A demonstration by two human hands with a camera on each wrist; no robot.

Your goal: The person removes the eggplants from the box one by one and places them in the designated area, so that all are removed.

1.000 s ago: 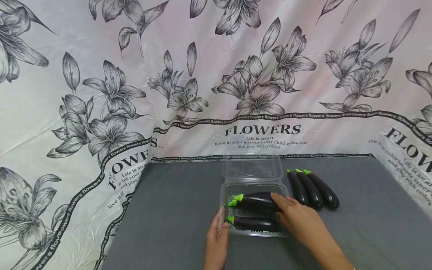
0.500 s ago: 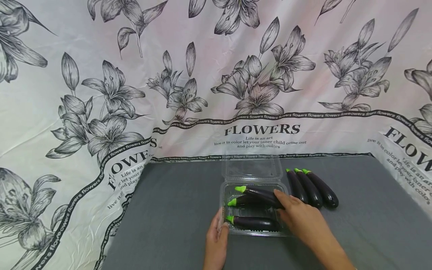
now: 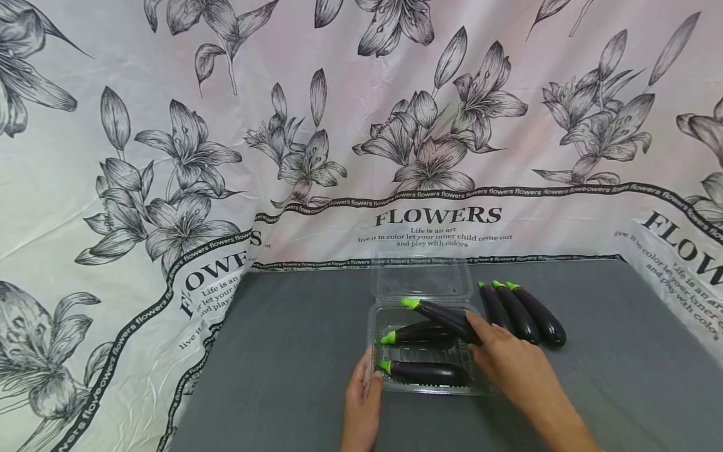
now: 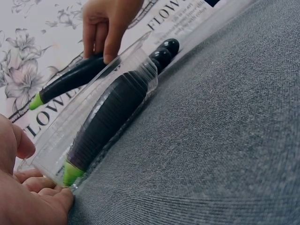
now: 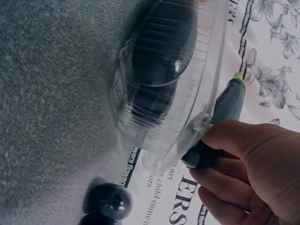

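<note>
My right hand (image 3: 511,364) grips a dark purple eggplant (image 3: 437,315) by its thick end. The eggplant is tilted, its green stem pointing to the back left, raised over a clear plastic clamshell box (image 3: 371,326). Two more eggplants lie inside, one in the middle (image 3: 420,334) and one along the front (image 3: 426,373). At the box's left side my left hand (image 3: 363,402) holds the wall between thumb and fingers. From the right wrist, thumb and fingers show pinched round the blunt end of the held eggplant (image 5: 229,103).
The box's clear lid (image 3: 420,280) stands open at the back, by the cloth wall. Three eggplants (image 3: 518,314) lie side by side on the grey tabletop (image 3: 294,351), just right of the box. A flower-printed cloth (image 3: 316,232) hangs behind and at both sides.
My right hand has lifted the eggplant's stem end and swung it up and toward the back, away from the middle eggplant lying in the box. The left hand has stayed at the box.
</note>
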